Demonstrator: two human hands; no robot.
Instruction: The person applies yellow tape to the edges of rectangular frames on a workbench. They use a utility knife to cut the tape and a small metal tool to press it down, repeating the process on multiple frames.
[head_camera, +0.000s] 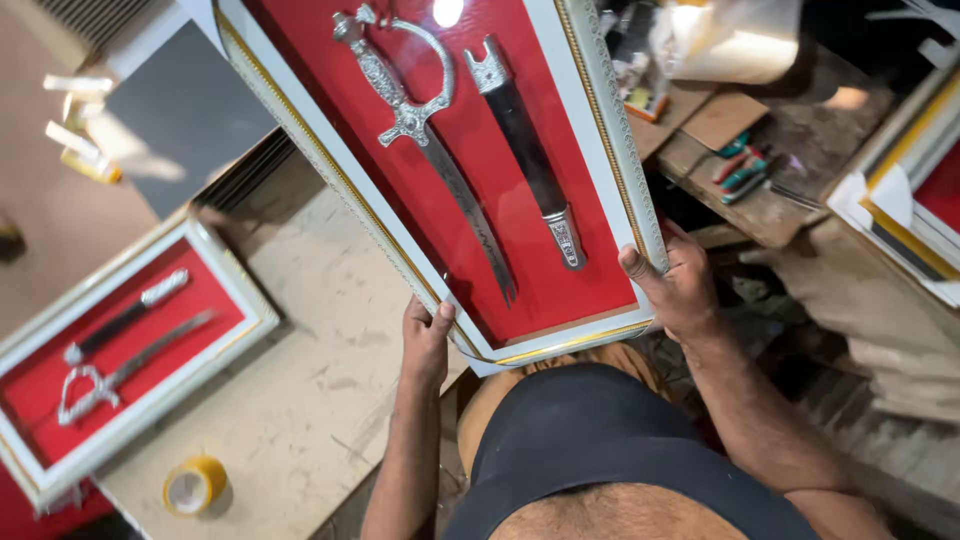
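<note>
I hold up a large white picture frame (610, 120) with a gold inner trim and a red backing. Mounted inside are a curved silver sword (430, 140) with an ornate hilt and a black scabbard (528, 150) with silver fittings. My left hand (426, 340) grips the frame's lower left edge, thumb on the front. My right hand (680, 290) grips the lower right corner, thumb over the rim. The frame is tilted, its top end running out of view.
A second, similar framed sword and scabbard (120, 345) lies on the beige worktable (320, 400) at the left. A roll of yellow tape (194, 485) sits near the table's front. A dark board (185, 110) lies behind. Cluttered wooden bench with tools (745, 170) at right.
</note>
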